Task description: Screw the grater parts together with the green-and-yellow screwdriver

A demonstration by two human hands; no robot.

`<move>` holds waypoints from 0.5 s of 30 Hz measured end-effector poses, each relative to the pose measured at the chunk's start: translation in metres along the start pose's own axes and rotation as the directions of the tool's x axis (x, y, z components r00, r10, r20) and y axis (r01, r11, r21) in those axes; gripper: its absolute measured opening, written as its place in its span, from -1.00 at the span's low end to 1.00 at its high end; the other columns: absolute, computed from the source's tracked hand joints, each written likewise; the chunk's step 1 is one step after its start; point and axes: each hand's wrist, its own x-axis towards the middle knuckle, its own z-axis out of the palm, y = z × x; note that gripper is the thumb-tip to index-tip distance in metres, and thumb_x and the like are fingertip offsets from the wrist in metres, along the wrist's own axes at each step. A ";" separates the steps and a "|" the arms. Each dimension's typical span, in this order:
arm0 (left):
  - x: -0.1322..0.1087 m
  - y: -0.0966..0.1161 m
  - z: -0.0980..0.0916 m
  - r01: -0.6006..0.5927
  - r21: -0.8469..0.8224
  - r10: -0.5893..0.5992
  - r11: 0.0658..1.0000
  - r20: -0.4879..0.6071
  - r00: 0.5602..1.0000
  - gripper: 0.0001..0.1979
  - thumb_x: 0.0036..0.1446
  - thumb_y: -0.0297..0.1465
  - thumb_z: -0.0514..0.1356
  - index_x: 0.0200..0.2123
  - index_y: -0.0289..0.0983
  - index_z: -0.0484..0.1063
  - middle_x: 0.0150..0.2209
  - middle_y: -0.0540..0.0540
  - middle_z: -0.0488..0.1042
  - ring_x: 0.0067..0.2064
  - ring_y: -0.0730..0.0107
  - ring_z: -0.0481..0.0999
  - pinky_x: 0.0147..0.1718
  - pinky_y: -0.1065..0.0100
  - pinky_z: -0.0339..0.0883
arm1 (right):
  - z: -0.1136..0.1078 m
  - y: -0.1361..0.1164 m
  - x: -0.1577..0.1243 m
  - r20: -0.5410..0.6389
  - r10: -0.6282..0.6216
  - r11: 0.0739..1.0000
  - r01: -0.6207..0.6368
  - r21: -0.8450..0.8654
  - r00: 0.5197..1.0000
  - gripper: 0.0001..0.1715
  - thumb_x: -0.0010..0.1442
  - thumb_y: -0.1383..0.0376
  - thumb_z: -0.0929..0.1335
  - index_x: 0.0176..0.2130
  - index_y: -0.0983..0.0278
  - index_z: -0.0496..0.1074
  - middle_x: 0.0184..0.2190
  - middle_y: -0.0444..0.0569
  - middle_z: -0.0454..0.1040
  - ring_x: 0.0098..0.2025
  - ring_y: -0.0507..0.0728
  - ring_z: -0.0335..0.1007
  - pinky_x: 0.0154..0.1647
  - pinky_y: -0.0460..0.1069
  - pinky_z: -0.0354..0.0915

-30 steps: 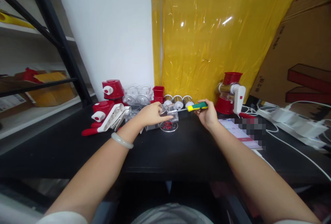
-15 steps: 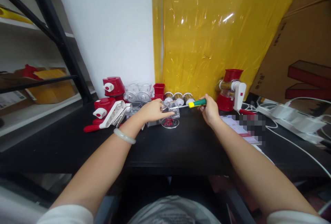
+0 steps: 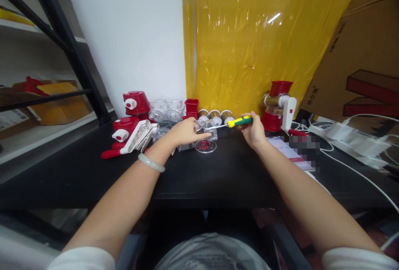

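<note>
My left hand (image 3: pixel 188 132) grips a clear plastic part (image 3: pixel 213 134) above the table, thumb along its near side. In my right hand (image 3: pixel 253 130) is a screwdriver (image 3: pixel 240 121) with a green and yellow handle, its shaft pointing left. The screwdriver's tip meets the clear part, though the exact contact is too small to make out. Just below, a round clear dish (image 3: pixel 205 147) holds small red and dark pieces. Three metal grater drums (image 3: pixel 215 116) with white rims lie behind my hands, beside a red square hopper (image 3: pixel 191 107).
Red grater bodies (image 3: pixel 136 103) and white crank handles (image 3: pixel 134 139) lie at the left, near stacked clear parts (image 3: pixel 166 110). An assembled rotary grater (image 3: pixel 277 107) stands at the right. A phone (image 3: pixel 289 153), white cables and a power strip (image 3: pixel 352 143) occupy the right side.
The screwdriver's handle has turned about its axis and tilted up slightly at its right end, with my right hand rising a little. My left hand keeps its hold on the clear part.
</note>
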 end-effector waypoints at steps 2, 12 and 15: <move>0.000 0.000 0.000 0.005 -0.008 -0.005 1.000 0.004 1.000 -0.39 0.08 0.20 0.15 -0.61 -0.23 0.24 -0.31 -0.14 0.39 -0.40 0.33 0.39 -0.32 0.22 0.28 | -0.003 0.001 0.001 0.025 -0.041 0.995 0.043 -0.092 0.999 -0.47 0.18 -0.17 0.36 -0.45 0.21 0.33 -0.67 -0.23 0.23 -0.67 -0.03 0.12 -0.62 -0.08 0.17; -0.001 0.002 0.000 0.007 0.007 -0.007 1.000 0.010 1.000 -0.39 0.09 0.19 0.14 -0.60 -0.24 0.28 -0.30 -0.15 0.41 -0.38 0.32 0.39 -0.32 0.22 0.27 | -0.001 -0.001 -0.001 0.001 -0.013 0.994 0.013 -0.109 1.000 -0.83 0.12 0.21 0.40 -0.42 0.23 0.38 -0.66 -0.26 0.23 -0.68 -0.06 0.06 -0.59 -0.10 0.21; -0.001 0.002 0.000 0.012 0.019 -0.013 1.000 0.013 1.000 -0.40 0.09 0.19 0.14 -0.58 -0.24 0.32 -0.29 -0.17 0.42 -0.37 0.31 0.41 -0.31 0.22 0.28 | -0.001 -0.003 -0.002 -0.008 0.050 0.998 -0.050 -0.032 0.999 -0.91 0.06 0.27 0.37 -0.42 0.24 0.38 -0.57 -0.21 0.30 -0.63 -0.05 0.14 -0.58 -0.09 0.23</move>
